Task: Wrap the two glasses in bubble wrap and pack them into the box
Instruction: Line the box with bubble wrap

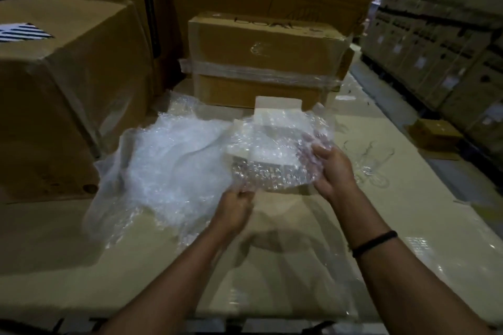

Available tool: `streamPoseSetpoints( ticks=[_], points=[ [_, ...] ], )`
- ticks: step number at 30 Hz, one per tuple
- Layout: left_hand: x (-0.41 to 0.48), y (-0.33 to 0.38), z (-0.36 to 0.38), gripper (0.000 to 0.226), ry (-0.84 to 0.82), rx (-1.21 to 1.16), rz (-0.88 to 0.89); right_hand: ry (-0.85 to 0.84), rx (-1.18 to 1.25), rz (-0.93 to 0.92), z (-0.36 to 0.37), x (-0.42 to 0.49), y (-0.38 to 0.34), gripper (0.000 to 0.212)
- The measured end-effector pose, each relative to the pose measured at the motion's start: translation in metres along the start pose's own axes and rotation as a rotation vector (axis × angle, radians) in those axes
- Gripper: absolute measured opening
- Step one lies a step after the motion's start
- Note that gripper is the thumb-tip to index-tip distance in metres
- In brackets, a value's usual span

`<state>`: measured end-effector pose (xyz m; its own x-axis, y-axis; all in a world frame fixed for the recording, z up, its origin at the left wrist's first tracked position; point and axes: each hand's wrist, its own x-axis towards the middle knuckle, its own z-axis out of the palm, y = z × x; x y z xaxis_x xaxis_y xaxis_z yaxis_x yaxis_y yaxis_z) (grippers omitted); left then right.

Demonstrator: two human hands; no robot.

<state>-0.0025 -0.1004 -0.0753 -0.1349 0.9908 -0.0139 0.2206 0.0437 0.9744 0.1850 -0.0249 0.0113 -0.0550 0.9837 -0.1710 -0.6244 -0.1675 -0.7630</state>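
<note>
Head view: the left hand [235,205] pinches the near edge of a bubble wrap sheet [272,160]. The right hand [333,168] grips its right edge, fingers curled. The sheet partly covers a small white box [277,106] on the table [299,266]. Two clear glasses [367,159], unwrapped, are on the table just right of the right hand; their posture is indistinct.

Both forearms bare, reaching forward, converging. Left hand [236,207] lower, fingers curled, pinching wrap [272,177] edge. Right hand [336,168] higher, further forward, gripping wrap's right side. Black band [377,241] on right wrist.
</note>
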Motion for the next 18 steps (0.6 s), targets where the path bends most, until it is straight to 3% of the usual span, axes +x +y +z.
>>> streamPoseSetpoints(
  ticks=[2, 4, 6, 9, 11, 12, 16, 18],
  points=[
    [0.006, 0.001, 0.007, 0.038, 0.051, -0.621, -0.216, 0.084, 0.029, -0.064, -0.039, -0.008, -0.003, 0.034],
    [0.014, -0.003, 0.012, 0.037, 0.096, -1.034, -0.339, 0.151, -0.007, -0.119, -0.072, -0.017, -0.005, 0.038],
    [0.015, -0.009, 0.015, 0.06, 0.113, -1.2, -0.394, 0.223, -0.094, -0.14, -0.098, -0.022, -0.004, 0.043],
    [0.015, -0.012, 0.015, 0.101, 0.1, -1.314, -0.34, 0.304, -0.219, -0.128, -0.125, -0.025, -0.006, 0.05],
    [0.008, -0.007, 0.015, 0.11, 0.067, -1.226, -0.326, 0.327, -0.358, -0.147, -0.143, -0.026, -0.008, 0.051],
    [0.005, -0.008, 0.016, 0.101, 0.064, -1.128, -0.339, 0.315, -0.423, -0.138, -0.149, -0.027, -0.01, 0.052],
    [-0.007, -0.004, 0.028, 0.028, 0.145, -0.439, -0.357, 0.306, -0.637, -0.014, -0.173, -0.026, -0.027, 0.072],
    [-0.009, -0.006, 0.035, 0.027, 0.223, -0.218, -0.322, 0.383, -0.883, -0.138, -0.177, -0.029, -0.033, 0.078]
  ],
)
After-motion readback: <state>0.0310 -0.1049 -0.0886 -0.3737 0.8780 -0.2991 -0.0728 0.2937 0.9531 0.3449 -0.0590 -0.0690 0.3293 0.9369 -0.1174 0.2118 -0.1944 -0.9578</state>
